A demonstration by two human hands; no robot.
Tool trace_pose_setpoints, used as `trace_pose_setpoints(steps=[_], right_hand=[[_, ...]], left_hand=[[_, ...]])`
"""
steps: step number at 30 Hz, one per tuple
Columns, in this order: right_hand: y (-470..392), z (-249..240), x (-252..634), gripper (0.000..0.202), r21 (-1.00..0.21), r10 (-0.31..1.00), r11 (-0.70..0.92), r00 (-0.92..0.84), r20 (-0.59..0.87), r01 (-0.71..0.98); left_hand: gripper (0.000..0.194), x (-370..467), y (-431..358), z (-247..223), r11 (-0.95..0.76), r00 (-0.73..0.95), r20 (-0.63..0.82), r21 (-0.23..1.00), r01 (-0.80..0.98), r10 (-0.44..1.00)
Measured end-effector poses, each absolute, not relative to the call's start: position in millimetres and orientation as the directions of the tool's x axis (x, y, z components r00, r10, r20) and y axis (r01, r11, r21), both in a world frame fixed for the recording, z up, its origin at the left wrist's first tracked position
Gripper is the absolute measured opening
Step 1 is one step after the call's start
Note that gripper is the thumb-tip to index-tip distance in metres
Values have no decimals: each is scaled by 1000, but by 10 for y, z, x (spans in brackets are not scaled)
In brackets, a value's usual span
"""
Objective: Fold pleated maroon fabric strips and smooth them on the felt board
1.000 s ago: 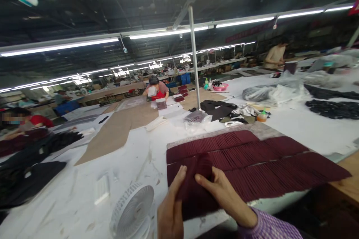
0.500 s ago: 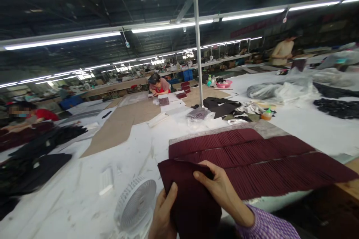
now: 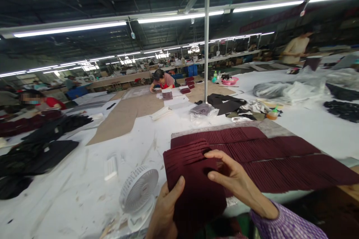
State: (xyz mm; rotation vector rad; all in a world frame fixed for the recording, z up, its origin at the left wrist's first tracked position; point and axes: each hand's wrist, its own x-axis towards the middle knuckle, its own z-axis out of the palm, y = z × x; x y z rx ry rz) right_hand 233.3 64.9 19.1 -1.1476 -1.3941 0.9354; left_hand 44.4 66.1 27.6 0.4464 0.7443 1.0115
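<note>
My left hand (image 3: 169, 205) grips a stack of maroon fabric pieces (image 3: 193, 183) by its left side, thumb pressed on top. The upper edges of the stack are fanned out in several layers. At its right side is my right hand (image 3: 231, 175), thumb and forefinger apart, the forefinger tip at the fanned edges; I cannot tell whether its hidden fingers touch the cloth. Behind and to the right, overlapping maroon fabric pieces (image 3: 269, 162) lie in 3 rows on the table (image 3: 140, 134).
A small white fan (image 3: 140, 190) stands left of my hands. Beyond the rows lie dark fabric scraps (image 3: 224, 104), a plastic-wrapped bundle (image 3: 203, 110) and an orange bottle (image 3: 272, 114). A metal post (image 3: 206, 44) rises from the table. Co-workers sit or stand farther off.
The stack's top edges have gone from lying together to fanned out in layers. My right thumb has come off the cloth and the right fingers have spread. The view has shifted slightly.
</note>
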Motion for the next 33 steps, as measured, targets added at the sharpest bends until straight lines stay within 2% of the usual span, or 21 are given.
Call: trace_pose_setpoints(steps=[4,7,14,21,30,33], right_hand=[[614,210,2303,35,-996,997,66,-45,69,-60],[601,211,2251,31,-981,996,-10,-90,8,-192],[621,229,2167,27,-994,1000,19,0,20,-108],[638,246,2167,27,-998,999,45,19,44,-35],[663,152,2177,22,-997,997,68,46,67,-34],[679,168,2219,33,-994,994,96,47,94,-46]], left_hand=[[63,453,636,334,469,322,-341,635,-614,883],[61,460,632,354,464,320,-335,643,-609,886],[62,496,612,331,475,335,-338,641,-602,880],[65,499,618,281,462,339,-315,635,-620,887],[61,481,673,272,470,346,-319,648,-599,882],[59,454,675,285,491,355,-341,649,-581,870]])
